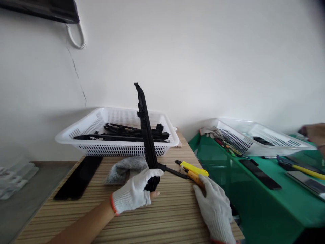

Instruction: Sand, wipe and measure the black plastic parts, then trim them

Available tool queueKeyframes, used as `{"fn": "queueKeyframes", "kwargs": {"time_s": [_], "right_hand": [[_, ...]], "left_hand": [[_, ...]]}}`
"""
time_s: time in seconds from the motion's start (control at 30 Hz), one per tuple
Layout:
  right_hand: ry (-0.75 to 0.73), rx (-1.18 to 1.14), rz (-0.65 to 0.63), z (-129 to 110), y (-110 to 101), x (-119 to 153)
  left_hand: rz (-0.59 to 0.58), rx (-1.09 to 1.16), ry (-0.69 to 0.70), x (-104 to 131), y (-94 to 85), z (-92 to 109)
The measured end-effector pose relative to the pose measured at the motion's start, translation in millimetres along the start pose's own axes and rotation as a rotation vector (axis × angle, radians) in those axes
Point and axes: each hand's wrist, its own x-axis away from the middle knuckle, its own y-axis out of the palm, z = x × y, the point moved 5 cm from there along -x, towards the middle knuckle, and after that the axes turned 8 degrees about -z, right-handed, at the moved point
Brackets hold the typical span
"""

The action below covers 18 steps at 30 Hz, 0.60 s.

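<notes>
A long black plastic part (147, 135) stands nearly upright, its lower end gripped by my left hand (135, 191) in a white glove with bare thumb tip. My right hand (214, 206), also gloved, is closed around the orange handle (196, 178) of a tool whose dark blade (175, 172) points left toward the part. Just behind that handle a yellow cutter knife (194, 168) lies on the wooden table (175, 220). A grey fuzzy cloth (127, 167) rests beyond my left hand.
Behind stands a white basket (119, 149) holding several black parts. At the left lies a black phone (78, 178). On the right, a green table (274, 203) carries another white basket (236, 139), pens, gloves, a dark phone (260, 173) and pliers. A person's hand (315, 135) shows at the right edge.
</notes>
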Motion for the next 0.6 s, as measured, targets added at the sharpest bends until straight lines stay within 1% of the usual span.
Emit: {"fn": "queueKeyframes", "kwargs": {"time_s": [0.07, 0.13, 0.2, 0.27, 0.4, 0.6], "right_hand": [[-0.007, -0.046, 0.001, 2, -2, 1], [0.006, -0.073, 0.033, 5, -4, 3], [0.032, -0.039, 0.091, 7, -7, 4], [0.05, 0.04, 0.096, 8, -6, 2], [0.06, 0.156, -0.03, 8, 1, -7], [0.047, 0.187, -0.14, 3, -2, -9]], "left_hand": [[-0.012, 0.045, -0.009, 0, -0.6, 0], [-0.015, 0.073, -0.025, -1, -1.1, 0], [-0.014, 0.084, -0.047, -1, -1.0, -1], [-0.009, 0.084, -0.061, -1, -0.6, -2], [0.005, 0.086, -0.031, -1, 0.2, -2], [0.003, 0.096, -0.049, -1, 0.4, -2]]}}
